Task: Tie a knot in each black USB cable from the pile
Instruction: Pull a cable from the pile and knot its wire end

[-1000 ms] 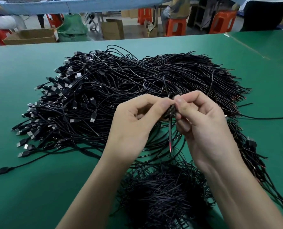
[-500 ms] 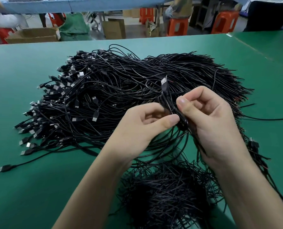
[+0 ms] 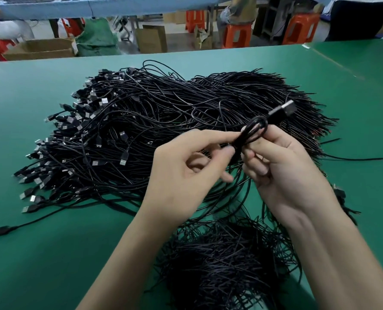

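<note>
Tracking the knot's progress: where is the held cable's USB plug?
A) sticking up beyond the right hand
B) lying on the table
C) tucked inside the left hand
A: the USB plug juts up past the right hand, above the loop in the held cable.

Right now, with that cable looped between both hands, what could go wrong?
1. The USB cable is only loosely looped beside its USB plug; if the left hand or right hand eases its pinch, the loop may spring open.
2. Its lower length seems to trail into the pile below and could snag other cables as the knot tightens.
</note>
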`<state>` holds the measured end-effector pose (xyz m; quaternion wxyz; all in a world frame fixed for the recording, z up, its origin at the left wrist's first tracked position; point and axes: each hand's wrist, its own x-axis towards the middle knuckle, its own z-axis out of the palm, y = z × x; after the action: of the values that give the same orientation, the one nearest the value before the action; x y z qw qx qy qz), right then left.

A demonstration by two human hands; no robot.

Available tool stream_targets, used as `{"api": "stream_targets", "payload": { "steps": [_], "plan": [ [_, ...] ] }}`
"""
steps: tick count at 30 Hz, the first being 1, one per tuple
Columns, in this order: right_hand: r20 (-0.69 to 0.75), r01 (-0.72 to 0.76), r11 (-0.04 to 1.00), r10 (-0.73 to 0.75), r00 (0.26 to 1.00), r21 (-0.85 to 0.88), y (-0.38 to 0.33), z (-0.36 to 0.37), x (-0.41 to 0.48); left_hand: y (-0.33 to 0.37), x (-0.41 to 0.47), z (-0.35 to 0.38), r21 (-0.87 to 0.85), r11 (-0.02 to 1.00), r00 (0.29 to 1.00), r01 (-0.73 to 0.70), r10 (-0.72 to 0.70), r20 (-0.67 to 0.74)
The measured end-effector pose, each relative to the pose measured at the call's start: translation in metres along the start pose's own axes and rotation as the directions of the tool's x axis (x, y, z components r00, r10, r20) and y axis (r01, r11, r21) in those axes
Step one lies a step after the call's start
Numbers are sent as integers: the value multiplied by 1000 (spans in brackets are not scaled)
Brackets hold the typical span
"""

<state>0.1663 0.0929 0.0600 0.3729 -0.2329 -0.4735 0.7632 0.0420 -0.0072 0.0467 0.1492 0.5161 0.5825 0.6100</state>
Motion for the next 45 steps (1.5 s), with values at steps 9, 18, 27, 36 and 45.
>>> {"api": "stream_targets", "payload": {
  "steps": [9, 18, 27, 36, 45],
  "plan": [
    [-12, 189, 932, -203, 979, -311, 3, 10, -7, -3, 6, -11, -305, 881, 933, 361, -344, 109],
    [-5, -114, 993, 114, 993, 38, 8, 6, 0, -3, 8, -5, -216, 967, 991, 133, -130, 28],
    [-44, -164, 983, 168, 985, 84, 15, 7, 0, -5, 7, -9, 155, 983, 992, -102, 89, 91],
    [-109, -144, 990, 144, 984, 4, 13, 15, -4, 1, 6, -12, -74, 991, 984, 109, -97, 148],
    [-52, 39, 996, -43, 998, -80, 12, 15, -7, -16, 6, -13, -342, 841, 907, 420, -373, 196]
  ]
}}
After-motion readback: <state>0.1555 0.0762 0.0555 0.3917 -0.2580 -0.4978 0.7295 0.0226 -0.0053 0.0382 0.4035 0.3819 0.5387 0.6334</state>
